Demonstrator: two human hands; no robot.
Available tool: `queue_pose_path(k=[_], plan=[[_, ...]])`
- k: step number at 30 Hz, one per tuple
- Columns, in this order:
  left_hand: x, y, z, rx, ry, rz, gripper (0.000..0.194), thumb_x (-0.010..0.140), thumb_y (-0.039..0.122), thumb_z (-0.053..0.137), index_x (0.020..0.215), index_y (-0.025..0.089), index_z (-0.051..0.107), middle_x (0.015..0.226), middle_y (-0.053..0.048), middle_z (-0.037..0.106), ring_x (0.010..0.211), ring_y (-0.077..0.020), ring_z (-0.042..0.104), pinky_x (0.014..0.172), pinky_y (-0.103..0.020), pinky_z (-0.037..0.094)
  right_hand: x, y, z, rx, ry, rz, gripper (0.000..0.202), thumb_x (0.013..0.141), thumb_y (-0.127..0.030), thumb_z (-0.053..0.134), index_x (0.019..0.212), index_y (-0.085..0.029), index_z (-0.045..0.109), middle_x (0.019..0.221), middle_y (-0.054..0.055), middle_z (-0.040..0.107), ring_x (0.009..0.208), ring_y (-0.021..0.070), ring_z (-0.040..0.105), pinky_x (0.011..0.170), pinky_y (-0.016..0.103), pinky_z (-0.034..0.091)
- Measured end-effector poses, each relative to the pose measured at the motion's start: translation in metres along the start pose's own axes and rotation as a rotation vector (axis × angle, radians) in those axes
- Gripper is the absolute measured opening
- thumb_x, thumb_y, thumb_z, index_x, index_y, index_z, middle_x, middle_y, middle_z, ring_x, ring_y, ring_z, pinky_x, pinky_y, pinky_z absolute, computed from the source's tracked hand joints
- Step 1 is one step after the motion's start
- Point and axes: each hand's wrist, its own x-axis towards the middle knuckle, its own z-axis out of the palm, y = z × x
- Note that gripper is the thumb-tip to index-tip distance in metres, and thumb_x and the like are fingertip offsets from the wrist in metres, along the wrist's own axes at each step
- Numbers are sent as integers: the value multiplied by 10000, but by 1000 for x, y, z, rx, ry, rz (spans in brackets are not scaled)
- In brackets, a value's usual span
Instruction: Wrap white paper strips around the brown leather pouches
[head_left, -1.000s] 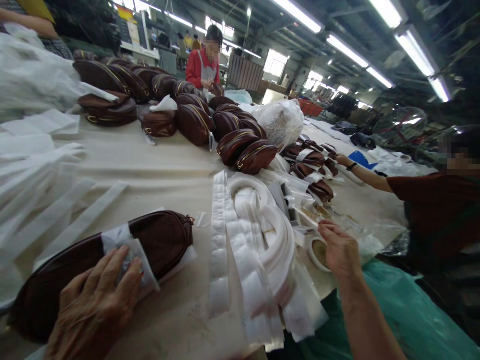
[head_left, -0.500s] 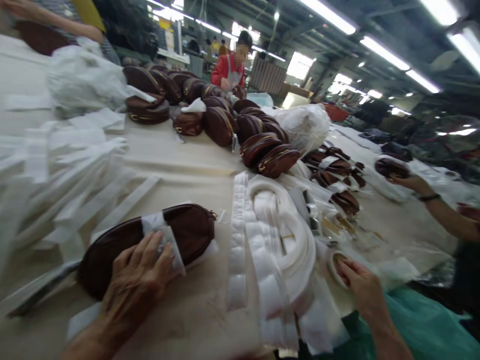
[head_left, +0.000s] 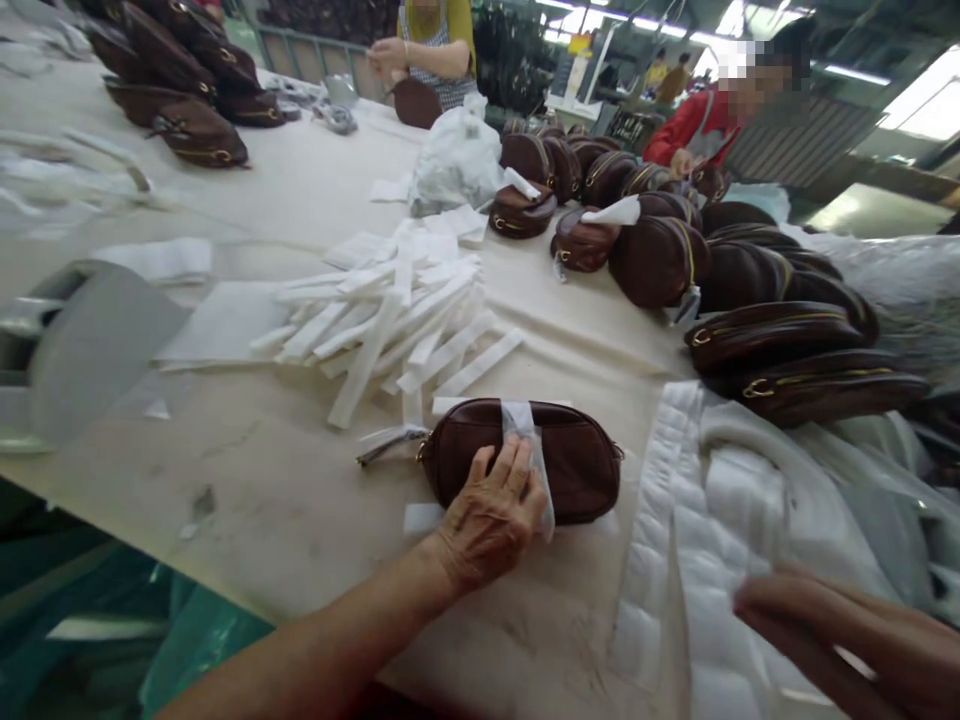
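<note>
A dark brown oval bag (head_left: 577, 460) with a zip pull at its left end lies on the pale table. My left hand (head_left: 495, 510) rests on the bag's middle, fingers spread a little, pressing a white wrap strip and a small clear packet against it. At the lower right, my right hand (head_left: 855, 640) is blurred, over a coil of white padded strip (head_left: 712, 560); its fingers are bent and whether they hold anything is too smeared to tell.
Loose white strips (head_left: 390, 320) lie behind the bag. Rows of brown bags (head_left: 660, 260) fill the back right, more (head_left: 187, 90) the back left. A grey roll (head_left: 97, 350) sits at left. Two people work across the table (head_left: 15, 440).
The view has swung left. My right hand has left the tape roll it was touching and come nearer the white padded strip. My left hand stays on the bag.
</note>
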Motion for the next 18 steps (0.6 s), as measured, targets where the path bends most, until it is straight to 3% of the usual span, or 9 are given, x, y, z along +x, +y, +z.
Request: queue_pose_path(k=[4, 8, 13, 18], plan=[[-1, 0, 0, -12, -15, -3, 312, 859, 208, 422, 1119, 81, 538, 1311, -245, 468, 1228, -339, 448, 965, -468, 334, 112, -18, 13, -159, -311, -336, 256, 919, -172, 402, 720, -188, 562, 637, 12, 539, 545, 111, 473, 508, 235, 332], [-1, -1, -1, -20, -18, -10, 332, 865, 220, 412, 1138, 74, 532, 1310, -242, 467, 1235, -348, 442, 969, -475, 337, 186, -19, 40, -337, -463, -419, 206, 868, -97, 461, 698, -168, 552, 647, 5, 524, 559, 102, 415, 544, 242, 264], [0, -2, -2, -43, -12, -8, 338, 891, 223, 364, 1137, 73, 541, 1288, -236, 494, 1225, -353, 458, 963, -477, 355, 213, -14, 56, -480, -573, -396, 178, 855, -93, 483, 743, -167, 599, 674, 15, 534, 572, 97, 422, 560, 242, 242], [-1, -2, -1, -53, -8, -10, 350, 909, 219, 331, 1144, 64, 540, 1297, -247, 484, 1224, -357, 460, 962, -474, 361, 226, -15, 58, -456, -660, -369, 178, 846, -96, 489, 771, -175, 630, 675, 15, 551, 573, 97, 447, 540, 226, 247]])
